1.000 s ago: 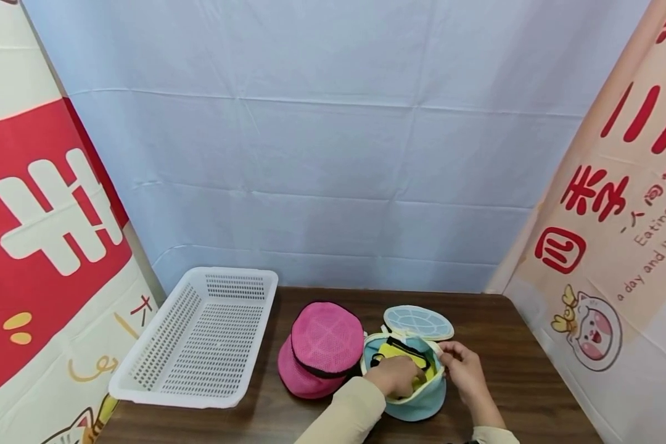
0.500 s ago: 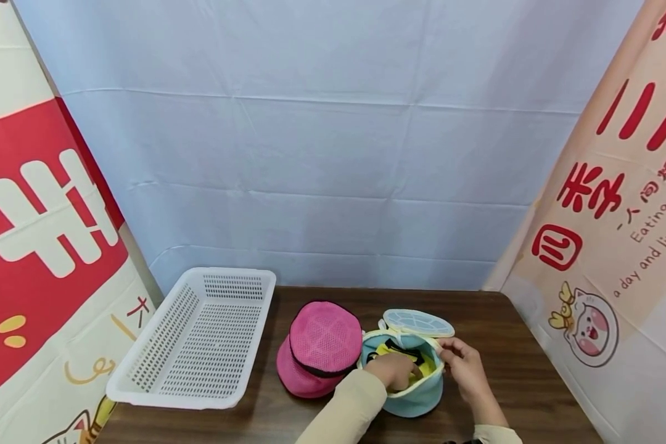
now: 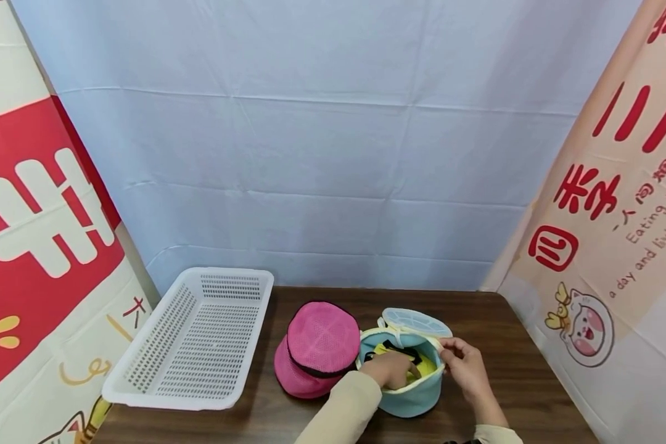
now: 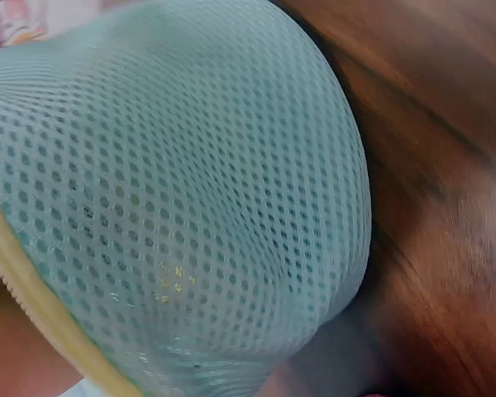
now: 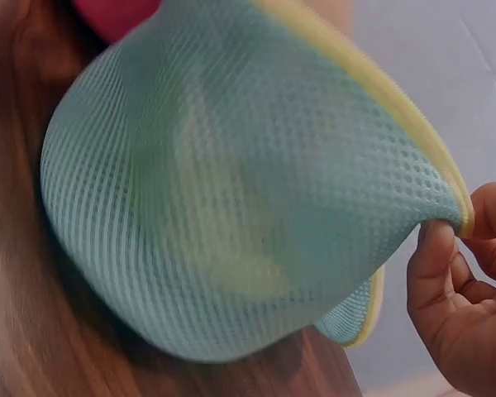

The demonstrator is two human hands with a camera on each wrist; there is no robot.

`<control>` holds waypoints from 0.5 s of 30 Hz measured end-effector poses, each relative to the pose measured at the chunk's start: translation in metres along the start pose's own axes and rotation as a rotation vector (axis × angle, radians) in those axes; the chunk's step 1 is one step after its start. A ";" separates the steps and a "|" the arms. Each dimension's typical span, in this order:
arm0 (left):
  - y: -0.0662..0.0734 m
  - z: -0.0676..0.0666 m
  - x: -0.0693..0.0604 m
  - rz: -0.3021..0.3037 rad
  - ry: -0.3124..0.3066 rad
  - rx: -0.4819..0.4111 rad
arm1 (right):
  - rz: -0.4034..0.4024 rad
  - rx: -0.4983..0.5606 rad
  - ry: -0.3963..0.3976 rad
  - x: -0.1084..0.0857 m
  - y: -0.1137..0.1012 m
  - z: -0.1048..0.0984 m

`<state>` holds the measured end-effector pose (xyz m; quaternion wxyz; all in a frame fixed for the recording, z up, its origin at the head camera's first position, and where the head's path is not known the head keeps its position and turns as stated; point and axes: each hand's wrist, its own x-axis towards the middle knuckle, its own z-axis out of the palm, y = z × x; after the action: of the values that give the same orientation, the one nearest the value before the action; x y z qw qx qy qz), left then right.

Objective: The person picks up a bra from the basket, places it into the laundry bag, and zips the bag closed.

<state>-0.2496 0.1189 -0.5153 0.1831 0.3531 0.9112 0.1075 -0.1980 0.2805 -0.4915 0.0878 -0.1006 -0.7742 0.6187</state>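
A light-blue mesh laundry bag [image 3: 419, 401] with a pale yellow zipper edge stands unzipped on the table, its round lid [image 3: 417, 320] folded back behind it. Inside lies a yellow item with black trim [image 3: 424, 365]; what kind is unclear. My left hand [image 3: 390, 369] reaches over the rim into the bag, on the yellow item, with its fingertips largely hidden. The left wrist view shows mostly the mesh wall [image 4: 190, 182]. At the opening's right side, my right hand [image 3: 466, 370] pinches the yellow edge between thumb and finger, plain in the right wrist view.
Just left of the blue bag stands a pink mesh bag [image 3: 323, 338] with black trim, its lid on. Farther left, a white perforated plastic basket [image 3: 243, 370] sits on the dark wooden table [image 3: 499, 333]. Cloth hangings enclose the back and sides.
The blue bag's lid and rim have shifted slightly, and the rim's right side is drawn out a little. Both hands keep nearly the same places. The whole view drifts slightly left.
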 end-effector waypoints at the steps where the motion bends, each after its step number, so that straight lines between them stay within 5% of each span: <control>1: -0.001 0.000 0.000 0.015 0.018 0.003 | -0.005 -0.023 0.001 0.000 0.001 -0.001; 9: -0.005 0.001 -0.004 0.107 0.148 -0.012 | 0.010 -0.066 0.016 -0.001 0.003 -0.003; 15: 0.000 -0.002 -0.021 0.090 0.292 -0.034 | 0.032 -0.067 0.028 -0.002 0.005 -0.005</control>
<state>-0.2365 0.1044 -0.5083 0.0496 0.3708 0.9095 0.1814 -0.1945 0.2853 -0.4951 0.0853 -0.1245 -0.7914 0.5923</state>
